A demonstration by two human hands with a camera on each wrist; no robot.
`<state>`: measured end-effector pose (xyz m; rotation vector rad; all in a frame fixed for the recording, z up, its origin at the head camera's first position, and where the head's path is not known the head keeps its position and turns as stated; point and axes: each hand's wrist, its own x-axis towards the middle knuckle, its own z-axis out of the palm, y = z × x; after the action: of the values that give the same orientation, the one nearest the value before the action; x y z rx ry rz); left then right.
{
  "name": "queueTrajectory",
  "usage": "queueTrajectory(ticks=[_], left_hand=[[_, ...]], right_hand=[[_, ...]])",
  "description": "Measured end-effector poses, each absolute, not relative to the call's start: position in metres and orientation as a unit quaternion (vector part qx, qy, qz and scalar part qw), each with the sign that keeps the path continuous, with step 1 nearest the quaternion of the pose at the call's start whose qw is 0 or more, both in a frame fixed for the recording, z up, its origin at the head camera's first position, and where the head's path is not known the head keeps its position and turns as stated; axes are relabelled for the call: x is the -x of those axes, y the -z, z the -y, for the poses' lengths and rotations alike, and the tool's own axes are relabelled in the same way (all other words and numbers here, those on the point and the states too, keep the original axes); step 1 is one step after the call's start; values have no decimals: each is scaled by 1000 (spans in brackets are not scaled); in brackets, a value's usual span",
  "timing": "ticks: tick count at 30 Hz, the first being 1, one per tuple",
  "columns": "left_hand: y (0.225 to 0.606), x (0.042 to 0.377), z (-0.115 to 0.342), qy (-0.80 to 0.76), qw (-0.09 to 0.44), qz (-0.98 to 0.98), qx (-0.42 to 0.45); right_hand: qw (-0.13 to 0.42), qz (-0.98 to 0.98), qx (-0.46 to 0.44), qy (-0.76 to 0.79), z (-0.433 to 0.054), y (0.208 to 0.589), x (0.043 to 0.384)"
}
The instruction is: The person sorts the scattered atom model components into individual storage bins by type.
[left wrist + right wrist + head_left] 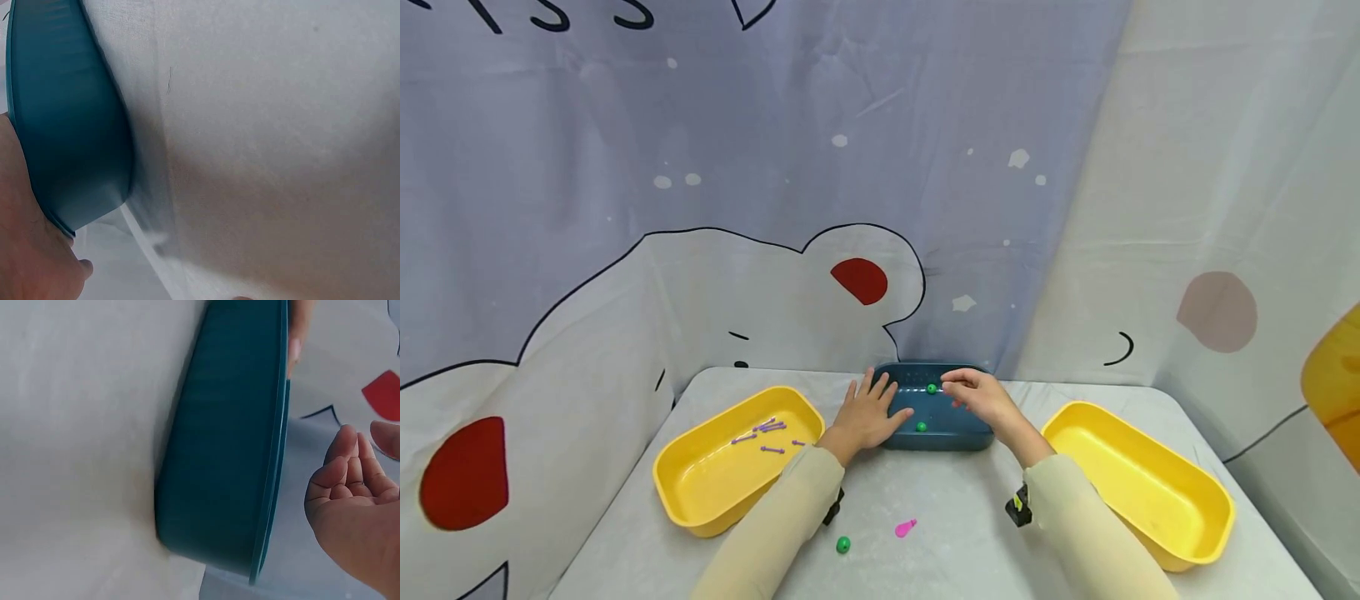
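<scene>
Beads (921, 427) show within the blue bin (946, 413), between left hand (865, 413) and right hand (987, 397).

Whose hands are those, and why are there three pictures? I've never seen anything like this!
They're a person's bare hands. A head camera took the big picture; a camera on each wrist took the others. On the white table stand two yellow tubs with a blue tub between them. Purple sticks lie in the left yellow one. Two green balls show in the blue one. Nearer us lie another green ball and a pink piece. The left hand rests on the blue tub's rim. The right hand is above that tub; I see nothing held.
</scene>
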<state>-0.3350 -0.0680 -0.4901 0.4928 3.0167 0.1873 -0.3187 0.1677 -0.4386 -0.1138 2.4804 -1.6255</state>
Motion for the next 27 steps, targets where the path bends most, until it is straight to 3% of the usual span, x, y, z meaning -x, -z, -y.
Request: queueTrajectory(ticks=[18, 27], left_hand=[[489, 333, 66, -44, 29, -985, -162], [490, 332, 67, -52, 32, -985, -159]], right_hand=[[118, -827, 134, 533, -150, 443, 267], [161, -814, 163, 534, -135, 455, 245]])
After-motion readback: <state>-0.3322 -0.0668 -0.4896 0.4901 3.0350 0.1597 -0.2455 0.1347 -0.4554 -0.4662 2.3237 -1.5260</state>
